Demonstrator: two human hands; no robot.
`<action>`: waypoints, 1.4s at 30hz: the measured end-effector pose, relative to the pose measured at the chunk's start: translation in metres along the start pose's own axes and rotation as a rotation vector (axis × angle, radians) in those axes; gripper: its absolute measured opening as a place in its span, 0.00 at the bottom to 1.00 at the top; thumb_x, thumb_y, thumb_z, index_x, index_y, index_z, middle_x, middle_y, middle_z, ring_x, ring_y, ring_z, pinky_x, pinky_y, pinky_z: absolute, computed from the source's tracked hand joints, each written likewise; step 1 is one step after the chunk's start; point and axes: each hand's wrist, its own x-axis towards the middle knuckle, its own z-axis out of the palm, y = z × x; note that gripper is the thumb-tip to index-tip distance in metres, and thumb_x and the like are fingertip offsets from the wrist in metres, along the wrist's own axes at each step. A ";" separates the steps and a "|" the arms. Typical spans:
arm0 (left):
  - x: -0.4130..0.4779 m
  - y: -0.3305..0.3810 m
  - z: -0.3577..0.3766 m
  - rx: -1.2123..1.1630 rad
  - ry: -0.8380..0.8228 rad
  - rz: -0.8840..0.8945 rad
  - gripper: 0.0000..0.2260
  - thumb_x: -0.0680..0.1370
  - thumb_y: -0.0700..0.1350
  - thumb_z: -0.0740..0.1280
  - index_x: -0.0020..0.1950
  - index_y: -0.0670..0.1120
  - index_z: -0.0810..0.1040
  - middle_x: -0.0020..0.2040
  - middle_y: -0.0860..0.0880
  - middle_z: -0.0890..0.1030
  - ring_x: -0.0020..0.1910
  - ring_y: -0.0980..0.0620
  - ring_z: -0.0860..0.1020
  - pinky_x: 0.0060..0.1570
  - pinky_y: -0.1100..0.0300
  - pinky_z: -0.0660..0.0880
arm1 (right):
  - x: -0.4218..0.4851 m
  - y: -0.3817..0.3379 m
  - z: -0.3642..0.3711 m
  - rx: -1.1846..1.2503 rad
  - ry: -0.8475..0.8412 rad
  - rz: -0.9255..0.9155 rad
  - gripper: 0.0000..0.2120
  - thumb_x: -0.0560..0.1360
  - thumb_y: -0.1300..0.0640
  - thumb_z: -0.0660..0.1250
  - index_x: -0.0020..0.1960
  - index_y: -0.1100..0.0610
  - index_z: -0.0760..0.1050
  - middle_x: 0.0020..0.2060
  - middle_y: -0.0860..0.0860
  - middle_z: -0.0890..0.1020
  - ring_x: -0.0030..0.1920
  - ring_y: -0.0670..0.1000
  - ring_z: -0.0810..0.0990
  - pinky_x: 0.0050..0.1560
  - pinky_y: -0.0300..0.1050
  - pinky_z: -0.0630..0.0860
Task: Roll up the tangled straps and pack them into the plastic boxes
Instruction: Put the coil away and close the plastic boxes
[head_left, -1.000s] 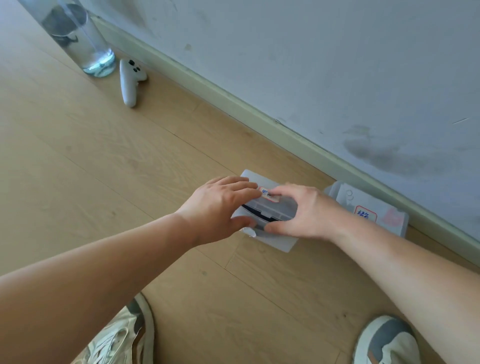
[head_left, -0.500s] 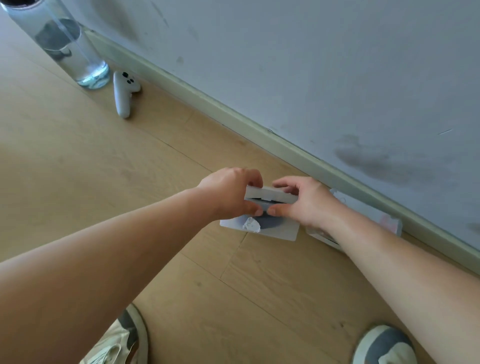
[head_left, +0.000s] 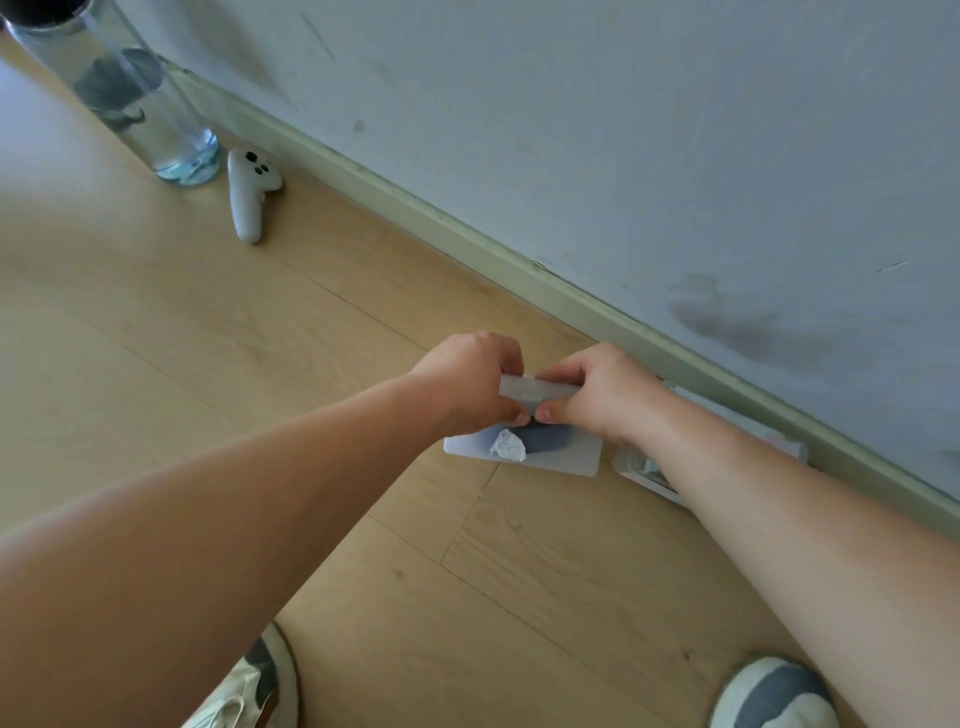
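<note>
On the wooden floor (head_left: 234, 426) by the wall (head_left: 623, 156), the left hand (head_left: 472, 379) and right hand (head_left: 592, 395) are each pinching the raised lid (head_left: 540, 388) of a plastic box (head_left: 574, 458) where a dark strap (head_left: 548, 438) is lying, its white tag (head_left: 508, 447) possibly getting caught under the rim if the lid is pressed shut.

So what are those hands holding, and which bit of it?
The lid of the plastic box, tilted up. The left hand pinches its left end, the right hand its right end, thumbs beside the middle clasp.
</note>
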 end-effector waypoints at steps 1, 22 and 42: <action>0.002 0.002 -0.002 0.000 0.007 -0.003 0.19 0.71 0.52 0.80 0.58 0.52 0.80 0.56 0.51 0.81 0.52 0.48 0.78 0.48 0.54 0.77 | 0.002 -0.002 -0.002 -0.010 0.002 0.009 0.23 0.70 0.52 0.81 0.63 0.44 0.82 0.56 0.46 0.85 0.54 0.50 0.83 0.59 0.47 0.80; 0.026 0.037 -0.029 0.056 -0.198 -0.150 0.24 0.66 0.51 0.85 0.58 0.46 0.82 0.51 0.49 0.83 0.45 0.48 0.79 0.31 0.63 0.71 | 0.017 0.002 -0.009 0.145 -0.009 0.093 0.25 0.65 0.58 0.84 0.61 0.50 0.84 0.50 0.46 0.81 0.56 0.52 0.80 0.60 0.45 0.77; 0.023 0.022 -0.021 0.002 -0.134 -0.035 0.15 0.72 0.49 0.80 0.54 0.47 0.82 0.55 0.48 0.81 0.48 0.47 0.78 0.45 0.56 0.78 | 0.012 0.006 -0.001 0.147 0.041 0.026 0.19 0.71 0.54 0.80 0.61 0.47 0.84 0.56 0.44 0.85 0.58 0.48 0.81 0.60 0.45 0.75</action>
